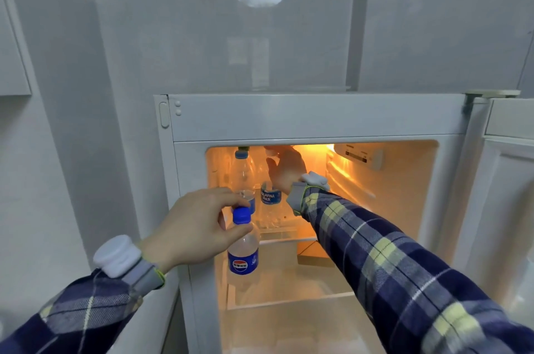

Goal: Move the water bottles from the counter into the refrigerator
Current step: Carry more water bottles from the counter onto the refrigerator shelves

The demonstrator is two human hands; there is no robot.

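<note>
A water bottle with a blue cap (242, 248) is hanging upright in front of the open refrigerator (312, 119), its neck pinched between the thumb and curled fingers of the left hand (193, 226). Just beyond that grip, inside the lit compartment, a second bottle with a blue label (270, 195) is standing on the glass shelf (284, 239); the right hand (286, 169) is wrapping its fingers round the top of it, the thumb pointing down along the bottle's side. Just left of that hand, a third bottle (244, 177) is standing upright on the same shelf, close beside the second one, its blue cap nearly reaching the compartment's ceiling. Both arms are wearing plaid sleeves (404, 264), and each wrist is carrying a grey band with a white device (117, 255). To the right of the reaching arm the refrigerator door (508, 180) is standing open. A pale cabinet panel (202, 36) is rising above.
</note>
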